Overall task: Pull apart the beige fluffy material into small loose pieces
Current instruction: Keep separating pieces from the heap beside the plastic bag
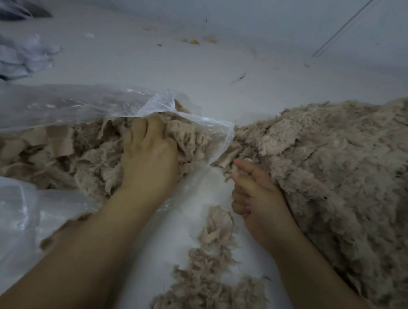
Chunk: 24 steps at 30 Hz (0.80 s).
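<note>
Beige fluffy material (87,157) fills an open clear plastic bag (66,107) on the left. My left hand (148,156) reaches into the bag's mouth, fingers curled into a clump of the material. A large pile of the same loose fluff (339,166) spreads over the right side. At the near edge of that pile my right hand (255,192) is curled, pinching a small tuft between thumb and forefinger. Between my forearms lies a trail of loose beige pieces (211,273).
The work happens on a white surface (202,71). Crumpled pale plastic or cloth (16,54) lies at the far left. A few small scraps (194,41) sit at the far side near the wall. More clear plastic (8,215) bunches at the near left.
</note>
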### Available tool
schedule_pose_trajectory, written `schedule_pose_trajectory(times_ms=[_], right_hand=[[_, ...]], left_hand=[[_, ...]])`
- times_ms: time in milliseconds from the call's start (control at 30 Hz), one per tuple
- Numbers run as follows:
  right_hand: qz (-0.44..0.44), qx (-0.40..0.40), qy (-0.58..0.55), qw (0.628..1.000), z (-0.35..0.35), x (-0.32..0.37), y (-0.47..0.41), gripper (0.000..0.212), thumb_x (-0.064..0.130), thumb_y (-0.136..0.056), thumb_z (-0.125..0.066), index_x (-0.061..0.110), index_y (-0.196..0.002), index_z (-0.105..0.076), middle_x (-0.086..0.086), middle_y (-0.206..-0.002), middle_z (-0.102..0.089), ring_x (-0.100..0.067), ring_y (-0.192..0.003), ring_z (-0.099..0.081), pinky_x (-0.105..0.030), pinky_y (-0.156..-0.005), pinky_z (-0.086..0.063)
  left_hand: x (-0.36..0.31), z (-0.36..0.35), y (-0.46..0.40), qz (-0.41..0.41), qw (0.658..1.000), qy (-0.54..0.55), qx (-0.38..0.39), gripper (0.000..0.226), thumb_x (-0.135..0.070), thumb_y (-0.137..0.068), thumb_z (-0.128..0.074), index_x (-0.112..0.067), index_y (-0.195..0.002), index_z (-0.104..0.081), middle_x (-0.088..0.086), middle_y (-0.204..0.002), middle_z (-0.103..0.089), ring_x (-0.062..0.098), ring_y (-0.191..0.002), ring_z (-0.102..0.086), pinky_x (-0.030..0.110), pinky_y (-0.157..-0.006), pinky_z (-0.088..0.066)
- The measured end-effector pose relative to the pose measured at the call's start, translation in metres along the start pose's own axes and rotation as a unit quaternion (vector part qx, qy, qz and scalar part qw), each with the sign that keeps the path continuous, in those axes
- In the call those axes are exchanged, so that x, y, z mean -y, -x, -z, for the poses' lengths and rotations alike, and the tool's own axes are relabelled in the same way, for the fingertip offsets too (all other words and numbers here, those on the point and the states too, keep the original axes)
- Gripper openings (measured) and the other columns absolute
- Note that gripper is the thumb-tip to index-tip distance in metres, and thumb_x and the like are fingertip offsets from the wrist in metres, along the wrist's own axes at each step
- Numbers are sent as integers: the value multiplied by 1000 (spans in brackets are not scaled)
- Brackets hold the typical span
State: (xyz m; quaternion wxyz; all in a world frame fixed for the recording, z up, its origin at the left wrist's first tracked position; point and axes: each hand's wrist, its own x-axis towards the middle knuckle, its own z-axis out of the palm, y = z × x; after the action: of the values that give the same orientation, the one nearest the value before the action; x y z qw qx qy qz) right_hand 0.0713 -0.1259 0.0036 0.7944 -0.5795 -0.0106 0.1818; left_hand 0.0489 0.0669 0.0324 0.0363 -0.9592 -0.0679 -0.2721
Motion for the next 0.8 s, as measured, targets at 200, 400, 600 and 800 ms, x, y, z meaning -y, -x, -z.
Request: schedule_pose_trajectory(times_ms=[200, 400, 600, 800], right_hand=[[-11, 1, -31, 999, -5, 2, 1, 33, 10, -101, -48, 20, -132, -41, 11, -48, -38, 0, -38, -32, -15, -36, -28], [-5, 18, -14, 1000, -7, 4, 0, 34, 11, -102, -44, 6, -135, -49, 9, -48, -36, -1, -38, -26, -16, -36, -24], [-15, 15, -11, 1000, -3, 2, -1, 40, 7, -102, -43, 12, -142, -45, 7, -51, -29, -3, -40, -24, -17, -36, -24], [-26, -2, -30, 999, -4, 2, -2, 39, 8, -101, -46, 7, -139, -43, 8, -49, -34, -2, -38, -27, -16, -35, -25]], left_hand=[[-45, 10, 4, -171, 973, 146, -57, 10, -6, -79, -54, -4, -72, -60, 18, -86, -58, 34, -77, -53, 36, -64, -32], [-65, -12, 1, -178, 967, 124, 131, 40, -18, -94, -46, -15, -134, -42, 6, -129, -42, 28, -79, -63, 36, -51, -44], [-67, -15, -18, -158, 978, 81, 111, 20, -19, -96, -45, -18, -113, -54, 3, -108, -56, 25, -81, -63, 30, -50, -30], [-62, -12, 4, -77, 949, 289, 95, 15, -13, -90, -50, -10, -97, -63, 6, -95, -56, 28, -77, -57, 41, -61, -49]])
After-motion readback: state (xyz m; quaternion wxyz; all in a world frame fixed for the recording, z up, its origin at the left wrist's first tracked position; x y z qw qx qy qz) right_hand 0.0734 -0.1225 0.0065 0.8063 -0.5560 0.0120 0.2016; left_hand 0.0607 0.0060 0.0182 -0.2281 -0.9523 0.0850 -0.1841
